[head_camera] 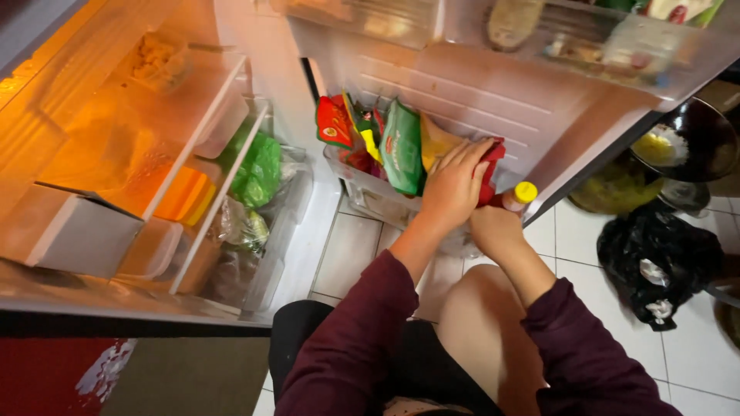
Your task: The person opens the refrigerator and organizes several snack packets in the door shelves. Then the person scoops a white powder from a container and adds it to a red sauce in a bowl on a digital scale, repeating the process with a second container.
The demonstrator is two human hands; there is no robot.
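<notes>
Door bin (pixel 362 192) as landmark: packets (pixel 401 146) inside are being pressed aside by the flat, unclenched left hand (pixel 455 189); beside it, a yellow-capped bottle (pixel 518 196) is being clasped upright by the right hand (pixel 493 227)

— Where is the camera sitting?
— It is riding on the person's head, looking steeply down and forward, close over both forearms.
— Facing what?
— The open fridge (pixel 154 192), its door shelf (pixel 362 192) and tiled floor (pixel 694 347).

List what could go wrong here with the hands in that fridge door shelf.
The door shelf is crammed with packets, so the left hand pressing among them might tip some onto the floor. The yellow-capped bottle in the right hand sits at the shelf's very end and may slip out.
</notes>
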